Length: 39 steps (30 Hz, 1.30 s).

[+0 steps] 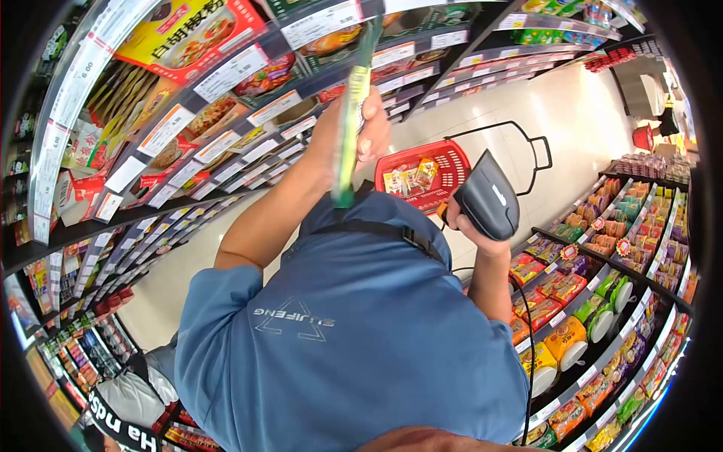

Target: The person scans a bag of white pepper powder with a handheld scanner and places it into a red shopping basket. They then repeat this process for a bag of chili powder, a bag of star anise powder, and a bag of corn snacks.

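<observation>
My left hand (370,129) is raised by the shelf and closed around a flat green and yellow packet (348,124), seen almost edge-on and slightly blurred. Its print cannot be read. On the right, my right hand (482,239) grips a dark barcode scanner (489,197) by its handle, my fingers partly hidden beneath the scanner head. Beyond my waist, between the two hands, a red shopping basket (455,167) stands on the floor with several small food packets (410,178) inside.
A long shelf with price tags (233,71) and seasoning packets (188,38) runs along the left. Snack shelves (572,282) line the right. The basket's black handle (544,154) juts over the tiled floor (565,98). A black cable (532,339) hangs by my right arm.
</observation>
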Available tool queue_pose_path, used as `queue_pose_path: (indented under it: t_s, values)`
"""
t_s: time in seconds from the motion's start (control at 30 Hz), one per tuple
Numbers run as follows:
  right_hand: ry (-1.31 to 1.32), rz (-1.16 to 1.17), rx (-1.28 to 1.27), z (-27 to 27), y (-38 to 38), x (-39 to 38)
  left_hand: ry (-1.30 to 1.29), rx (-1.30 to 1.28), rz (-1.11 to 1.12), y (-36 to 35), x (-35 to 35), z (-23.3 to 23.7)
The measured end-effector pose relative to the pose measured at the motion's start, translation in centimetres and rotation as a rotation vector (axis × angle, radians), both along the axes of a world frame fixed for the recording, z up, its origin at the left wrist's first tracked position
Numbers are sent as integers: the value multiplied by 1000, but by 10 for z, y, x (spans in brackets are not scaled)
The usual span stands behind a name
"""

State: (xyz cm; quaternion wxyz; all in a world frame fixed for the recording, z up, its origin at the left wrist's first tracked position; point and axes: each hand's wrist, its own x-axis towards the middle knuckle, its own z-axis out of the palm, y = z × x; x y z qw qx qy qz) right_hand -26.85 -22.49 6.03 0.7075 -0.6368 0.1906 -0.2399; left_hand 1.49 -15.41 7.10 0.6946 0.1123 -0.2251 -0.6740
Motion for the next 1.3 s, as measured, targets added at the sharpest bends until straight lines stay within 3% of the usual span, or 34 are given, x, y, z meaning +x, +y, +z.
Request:
queue_pose_path:
  t_s: [0.03,0.1,0.17,0.27,0.3,0.4,0.63,0.67,0.7,0.77,0.83,0.9,0.93,1.03,1.17,1.23,1.3]
  values:
    - [31,65,-202,-5,-1,-3,109,-164,-76,-4,0,-3]
    - [55,133,-551,-11,-2,-4,167,-169,-115,-5,0,-2]
    - [50,160,-711,-13,3,3,139,-303,-110,-13,-4,-1]
    - [-24,174,-738,13,18,30,113,-437,-79,-23,-8,2]
    - [-31,119,-542,22,27,37,116,-429,-92,-25,-8,5]
    - [11,61,-320,43,37,45,13,-508,-41,-32,-12,10]
    - [143,65,-202,31,47,26,-37,-592,-32,-45,-13,12]
    - [167,81,-196,22,48,19,-95,-445,-40,-37,-5,15]
    - [178,5,-395,10,49,14,-152,-297,-42,-24,-1,24]
    - [175,-69,-605,6,42,18,-587,63,417,-14,-12,24]
    - [-35,-21,-155,17,38,30,-959,100,735,-10,-12,28]
    - [-287,-79,370,33,41,45,-1026,89,872,-10,-2,32]
    - [-94,-144,227,39,36,47,-1091,85,996,-9,2,34]
    - [-129,-82,-30,23,13,48,-1229,53,1081,-6,4,43]
    - [-69,-246,-339,33,-20,66,-1390,-168,1031,-15,2,56]
    - [-13,-304,-358,52,-46,85,-1426,-197,1042,-25,5,74]
    - [-37,-380,-362,81,-62,108,-1742,-418,1218,-40,17,90]
